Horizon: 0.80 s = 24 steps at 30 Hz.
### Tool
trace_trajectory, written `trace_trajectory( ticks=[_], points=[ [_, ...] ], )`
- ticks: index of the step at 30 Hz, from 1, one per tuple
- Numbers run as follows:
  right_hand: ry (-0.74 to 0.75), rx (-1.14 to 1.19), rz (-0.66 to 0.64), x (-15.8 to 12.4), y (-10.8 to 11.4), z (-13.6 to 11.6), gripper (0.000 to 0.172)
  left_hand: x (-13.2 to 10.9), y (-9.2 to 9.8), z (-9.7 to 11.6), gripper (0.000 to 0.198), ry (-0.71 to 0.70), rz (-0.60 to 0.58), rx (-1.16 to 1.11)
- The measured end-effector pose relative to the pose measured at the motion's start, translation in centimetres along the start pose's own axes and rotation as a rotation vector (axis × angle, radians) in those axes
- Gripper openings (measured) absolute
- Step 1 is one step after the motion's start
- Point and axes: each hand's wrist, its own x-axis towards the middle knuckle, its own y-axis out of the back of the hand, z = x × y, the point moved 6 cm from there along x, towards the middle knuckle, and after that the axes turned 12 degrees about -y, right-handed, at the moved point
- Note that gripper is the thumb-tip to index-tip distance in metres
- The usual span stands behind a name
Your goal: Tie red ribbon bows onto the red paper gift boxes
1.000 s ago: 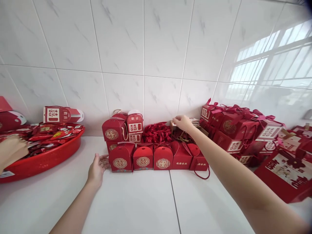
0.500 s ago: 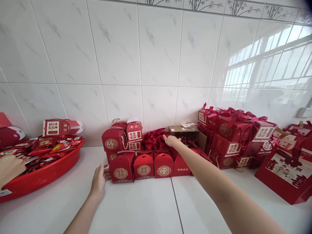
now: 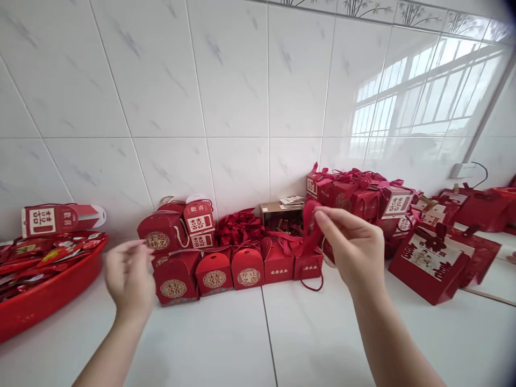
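My right hand (image 3: pixel 357 250) is raised in front of the red boxes, its thumb and fingers pinching a dark red ribbon (image 3: pixel 308 226) that hangs down in a loop. My left hand (image 3: pixel 131 279) hovers left of the box row, fingers loosely bent and slightly blurred, with nothing visible in them. Beside it stands a red gift box (image 3: pixel 177 279) with a gold round emblem. Similar boxes continue to the right, among them a bright red box (image 3: pixel 215 274) and a box with a cord handle (image 3: pixel 308 269). Behind these lies a heap of red ribbons (image 3: pixel 239 228).
A red basin (image 3: pixel 60 290) full of wrapped sweets stands at the left, with a box (image 3: pixel 60 217) on its far side. An open carton (image 3: pixel 272 207) holds cards on its edge. Stacked ribboned boxes (image 3: pixel 350 196) and a red gift bag (image 3: pixel 427 263) are at the right, before a tiled wall.
My right hand has drawn back from the ribbon heap, bringing a ribbon toward me. My left hand has lifted off the front box. The view has turned right; another hand at the basin has left it.
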Motion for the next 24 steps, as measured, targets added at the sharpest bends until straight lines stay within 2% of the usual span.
trace_trajectory(
  ticks=[1, 2, 4, 6, 8, 11, 14, 16, 18, 21, 23, 24],
  points=[
    [-0.042, 0.012, -0.115, -0.6, -0.6, -0.1, 0.017, -0.7, -1.9, 2.9, 0.018, -0.083, -0.101, -0.057],
    [-0.081, 0.024, -0.244, -1.2, -1.5, -0.1, 0.014, -1.9, -4.4, 5.3, 0.020, -0.074, -0.288, -0.128],
    [-0.139, 0.055, -0.488, -2.4, -3.4, 0.0, 0.012, -5.5, -8.8, 9.1, 0.027, 0.035, -0.680, -0.240],
    [-0.179, 0.092, -0.656, -3.4, -4.8, 0.1, 0.013, -9.1, -11.5, 11.8, 0.031, 0.105, -0.973, -0.304],
    [-0.224, 0.122, -0.742, -4.0, -5.3, 0.4, 0.014, -11.5, -12.5, 13.5, 0.035, 0.152, -1.112, -0.371],
    [-0.299, 0.168, -0.727, -3.8, -4.8, 0.9, 0.014, -13.2, -12.6, 14.3, 0.032, 0.236, -1.233, -0.486],
    [-0.297, 0.116, -0.632, -3.0, -3.7, 1.1, 0.018, -13.6, -12.0, 13.8, 0.024, 0.309, -1.291, -0.499],
    [-0.267, 0.016, -0.598, -2.5, -3.2, 1.3, 0.023, -13.6, -11.3, 13.3, 0.021, 0.315, -1.266, -0.425],
    [-0.236, -0.119, -0.636, -2.4, -3.0, 1.4, 0.024, -13.1, -10.6, 13.2, 0.020, 0.290, -1.172, -0.371],
    [-0.217, -0.309, -0.819, -3.1, -3.3, 1.6, 0.013, -12.3, -9.0, 13.7, 0.031, 0.279, -0.987, -0.430],
    [-0.235, -0.352, -0.929, -3.5, -3.2, 1.3, 0.019, -11.6, -7.8, 13.8, 0.041, 0.315, -0.872, -0.485],
    [-0.246, -0.343, -0.964, -3.6, -3.0, 1.0, 0.020, -10.9, -6.9, 13.3, 0.046, 0.354, -0.775, -0.454]
  ],
)
